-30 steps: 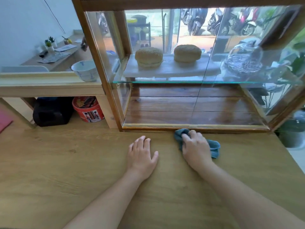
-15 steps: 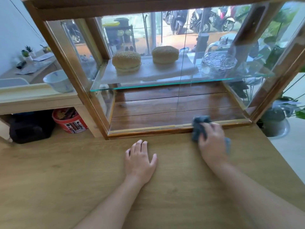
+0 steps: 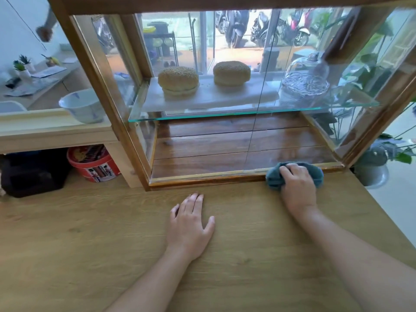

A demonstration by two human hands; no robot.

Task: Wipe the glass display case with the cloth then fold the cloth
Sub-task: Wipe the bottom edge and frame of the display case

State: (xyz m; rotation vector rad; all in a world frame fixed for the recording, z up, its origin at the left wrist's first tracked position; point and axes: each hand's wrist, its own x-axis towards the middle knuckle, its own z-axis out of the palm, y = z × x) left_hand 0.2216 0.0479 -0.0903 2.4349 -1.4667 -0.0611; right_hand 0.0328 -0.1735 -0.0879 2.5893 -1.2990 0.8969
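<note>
A wood-framed glass display case stands on the wooden table. My right hand grips a bunched blue cloth and presses it against the bottom right of the case's front glass, at the lower frame. My left hand lies flat on the table, fingers straight, a short way in front of the case. Inside the case, two sesame buns sit on a white board on the glass shelf, with a clear glass dome to their right.
A white bowl sits on a low shelf left of the case, with a red tin and a black bag underneath. A potted plant stands off the table's right edge. Another person's hand shows at far left.
My right hand has slid the cloth rightward along the bottom of the front glass, from near the middle to the right end. My left hand has stayed flat on the table.
</note>
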